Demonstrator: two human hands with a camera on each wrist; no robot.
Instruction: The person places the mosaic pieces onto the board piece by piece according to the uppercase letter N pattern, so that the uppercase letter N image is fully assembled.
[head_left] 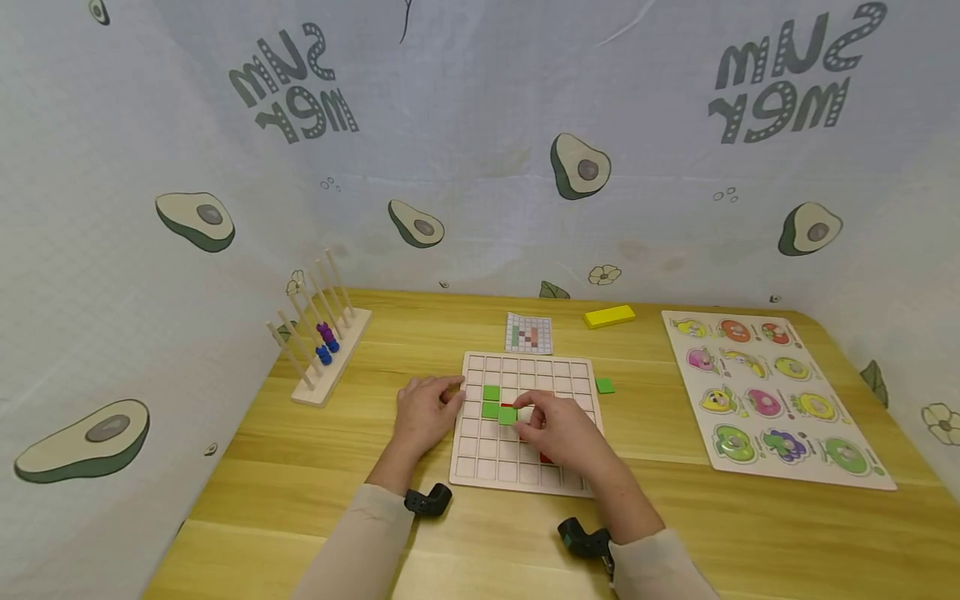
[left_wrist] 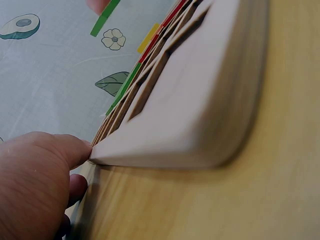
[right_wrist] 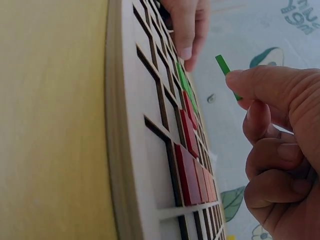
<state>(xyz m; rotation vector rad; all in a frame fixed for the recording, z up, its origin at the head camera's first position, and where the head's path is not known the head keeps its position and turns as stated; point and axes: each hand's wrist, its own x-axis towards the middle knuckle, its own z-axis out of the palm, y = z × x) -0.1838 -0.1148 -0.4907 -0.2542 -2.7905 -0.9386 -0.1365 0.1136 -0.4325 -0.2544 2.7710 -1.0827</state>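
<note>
A pale wooden grid board lies flat on the table. My right hand pinches a square green tile between thumb and fingertips; the right wrist view shows this tile raised clear above the board. Two more green tiles sit in cells toward the board's left. Several red tiles fill other cells, partly hidden under the right hand in the head view. At the board's left edge is my left hand, its fingertips touching the rim and its fingers loosely bent.
Behind the board lies a printed grid card with coloured squares, and a yellow block is to its right. One loose green tile lies off the right edge. A peg rack stands left; a fruit puzzle board lies right.
</note>
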